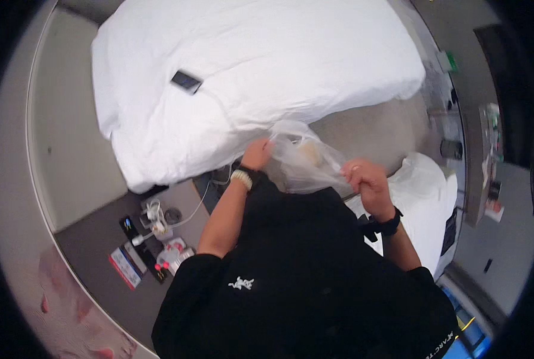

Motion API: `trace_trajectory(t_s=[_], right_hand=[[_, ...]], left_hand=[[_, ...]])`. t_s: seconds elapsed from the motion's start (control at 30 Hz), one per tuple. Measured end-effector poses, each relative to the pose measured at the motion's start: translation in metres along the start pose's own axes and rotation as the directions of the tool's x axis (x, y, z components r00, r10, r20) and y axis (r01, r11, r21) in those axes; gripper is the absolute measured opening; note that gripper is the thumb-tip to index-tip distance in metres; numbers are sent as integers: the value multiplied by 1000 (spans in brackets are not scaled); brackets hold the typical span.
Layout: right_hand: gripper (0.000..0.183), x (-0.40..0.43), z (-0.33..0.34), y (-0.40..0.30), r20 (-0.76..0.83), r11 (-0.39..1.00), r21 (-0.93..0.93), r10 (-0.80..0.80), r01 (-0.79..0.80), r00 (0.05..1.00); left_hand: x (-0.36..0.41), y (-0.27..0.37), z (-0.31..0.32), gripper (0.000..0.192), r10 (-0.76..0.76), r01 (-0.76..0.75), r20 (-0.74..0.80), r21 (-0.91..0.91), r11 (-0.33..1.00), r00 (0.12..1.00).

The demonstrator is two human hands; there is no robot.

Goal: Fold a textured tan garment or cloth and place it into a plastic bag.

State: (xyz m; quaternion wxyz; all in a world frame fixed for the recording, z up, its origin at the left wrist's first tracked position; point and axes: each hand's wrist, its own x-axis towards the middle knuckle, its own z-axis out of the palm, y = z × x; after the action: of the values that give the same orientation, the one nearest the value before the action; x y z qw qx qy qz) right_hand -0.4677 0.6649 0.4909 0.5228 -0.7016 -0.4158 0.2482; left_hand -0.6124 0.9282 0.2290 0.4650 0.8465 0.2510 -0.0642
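Between my two hands stretches a clear plastic bag (289,155), blurred by motion. My left hand (256,153) grips its left edge, close to the side of a bed. At the other side, my right hand (366,176) pinches the bag's right edge. A pale tan shape (310,153) shows in or through the film; I cannot tell what it is or whether it lies inside. A beaded bracelet (242,178) circles my left wrist, and a black band (390,223) is on my right wrist.
Ahead is a white-sheeted bed (267,58) with a smartphone (186,81) on it. At left, a bedside surface (97,226) bears white chargers (155,220), cables and small packets. A second white-covered bed (417,206) stands at right. Grey carpet (365,128) lies between the beds.
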Motion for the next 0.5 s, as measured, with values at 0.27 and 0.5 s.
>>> trace_trajectory(t_s=[0.27,0.5], right_hand=[[20,-94,-149,45,-239,1000,-8,-20,19,971],[30,-156,-230,68,-593,994,46,105,-97,799]], left_hand=[[13,129,60,43,85,-91,-37,-214,973,996],[82,309,123,43,340,-332,37,-149,932,940]])
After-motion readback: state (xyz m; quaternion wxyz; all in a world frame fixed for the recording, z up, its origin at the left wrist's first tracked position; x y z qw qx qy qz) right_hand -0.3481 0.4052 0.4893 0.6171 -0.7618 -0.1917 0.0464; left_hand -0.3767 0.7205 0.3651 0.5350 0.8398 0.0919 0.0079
